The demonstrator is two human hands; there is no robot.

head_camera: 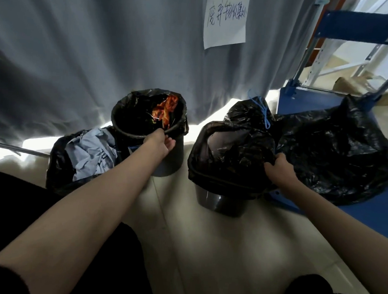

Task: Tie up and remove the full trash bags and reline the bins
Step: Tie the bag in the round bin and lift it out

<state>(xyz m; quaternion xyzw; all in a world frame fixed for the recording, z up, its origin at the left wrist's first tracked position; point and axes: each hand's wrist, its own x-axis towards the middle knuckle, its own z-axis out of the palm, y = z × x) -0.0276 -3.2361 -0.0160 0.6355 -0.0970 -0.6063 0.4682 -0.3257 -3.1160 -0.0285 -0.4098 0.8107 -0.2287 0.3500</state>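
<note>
— Three bins on the floor?

— Two bins, I think; the left heap looks like a loose bag [59,162] of grey cloth. Largest is the black bag [336,154] slumped flat on the blue cart [364,214]. The right bin [219,200] tilts, mouth facing the person, its liner [228,155] gripped at the rim by the right hand [279,169].

— And the left hand [161,143]?

— Fingers curled over the near rim of the upright middle bin [172,159], pinching its liner [145,112].
</note>
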